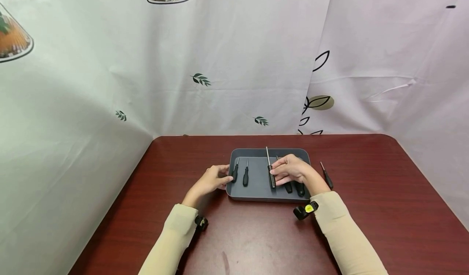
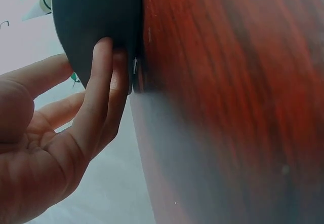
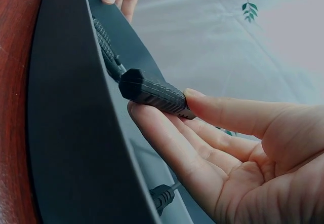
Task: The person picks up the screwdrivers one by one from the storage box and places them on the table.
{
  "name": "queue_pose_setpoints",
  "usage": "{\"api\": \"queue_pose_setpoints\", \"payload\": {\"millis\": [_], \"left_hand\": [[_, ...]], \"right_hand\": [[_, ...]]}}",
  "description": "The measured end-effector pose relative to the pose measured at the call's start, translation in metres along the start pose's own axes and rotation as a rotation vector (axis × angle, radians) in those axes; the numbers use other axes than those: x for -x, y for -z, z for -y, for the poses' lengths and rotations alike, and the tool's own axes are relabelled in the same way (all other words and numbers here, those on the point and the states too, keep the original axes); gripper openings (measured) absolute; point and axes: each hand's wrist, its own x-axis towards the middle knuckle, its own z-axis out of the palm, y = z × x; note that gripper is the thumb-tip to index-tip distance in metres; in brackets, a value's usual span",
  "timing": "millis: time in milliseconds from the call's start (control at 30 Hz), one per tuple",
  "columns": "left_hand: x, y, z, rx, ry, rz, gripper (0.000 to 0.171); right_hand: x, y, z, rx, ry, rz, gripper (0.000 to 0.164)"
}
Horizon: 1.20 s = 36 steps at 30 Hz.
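A dark grey rectangular tray (image 1: 253, 194) sits on the table. My left hand (image 1: 212, 178) grips its left end, thumb at the rim; in the left wrist view the fingers (image 2: 101, 77) lie against its outer wall. My right hand (image 1: 291, 170) pinches a black-handled screwdriver (image 1: 271, 175) by the handle over the tray, its shaft pointing to the far side. In the right wrist view that screwdriver's handle (image 3: 154, 93) lies between thumb and fingers. Two screwdrivers lie inside at the left, one (image 1: 235, 172) near the wall, another (image 1: 246, 176) beside it.
More black handles, one (image 1: 288, 186) and another (image 1: 300, 188), lie at the tray's right, partly hidden under my right hand. A screwdriver (image 1: 327, 176) rests on the brown table (image 1: 381, 193) right of the tray. A white printed cloth (image 1: 234, 104) hangs behind the table.
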Motion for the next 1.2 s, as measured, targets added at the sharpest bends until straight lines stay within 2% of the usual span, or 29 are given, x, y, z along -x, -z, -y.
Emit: {"api": "queue_pose_setpoints", "payload": {"millis": [300,567,800,1200], "left_hand": [[0.002,-0.001,0.001,-0.017,-0.019,0.015,0.052],[0.002,0.001,0.0,0.011,-0.011,0.032,0.052],[-0.001,0.003,0.002,0.034,-0.032,0.059,0.052],[0.0,0.003,0.002,0.039,-0.008,0.055,0.052]], "right_hand": [[0.004,0.002,0.0,0.01,0.008,0.005,0.035],[0.006,0.005,0.002,0.007,0.011,0.001,0.036],[0.009,0.009,0.003,-0.009,0.015,-0.006,0.038],[0.012,0.015,0.002,-0.028,0.023,-0.008,0.04]]}}
